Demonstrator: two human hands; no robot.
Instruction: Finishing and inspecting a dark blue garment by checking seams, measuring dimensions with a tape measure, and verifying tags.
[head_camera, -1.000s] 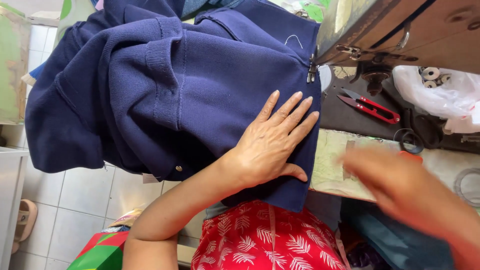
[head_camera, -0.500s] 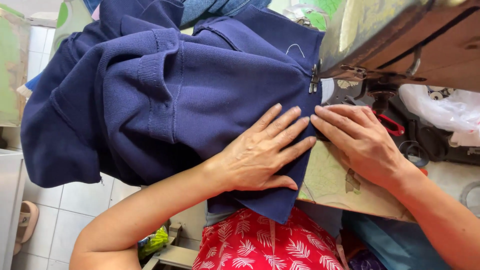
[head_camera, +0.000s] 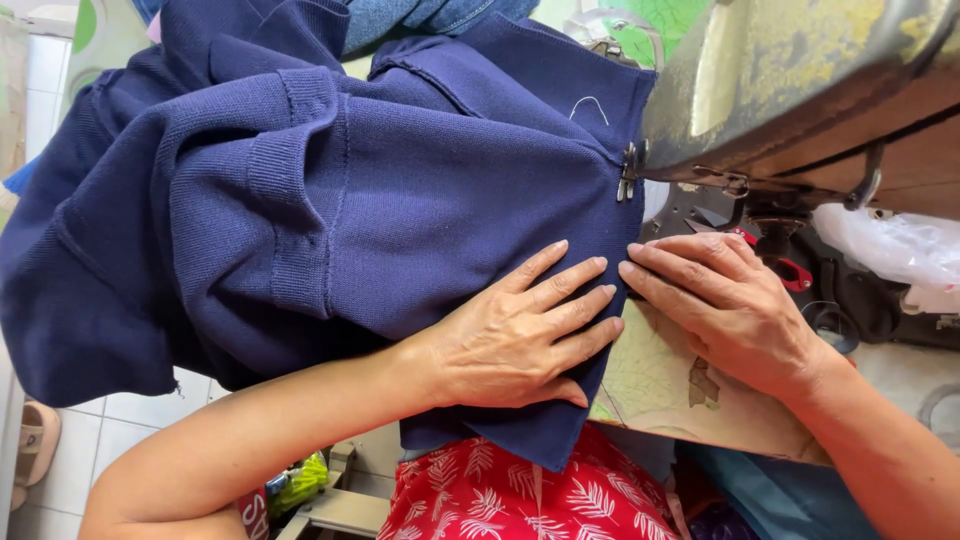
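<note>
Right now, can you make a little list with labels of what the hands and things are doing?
left hand: flat on the blue cloth, fingers spread
right hand: fingertips at the cloth's edge, palm on the table
sewing machine: above the right hand, its foot on the cloth
red snips: behind the right hand
lap: red leafy fabric

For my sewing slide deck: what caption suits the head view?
Left hand pressed flat on navy knit garment, right hand at its edge beside the sewing machine.
</note>
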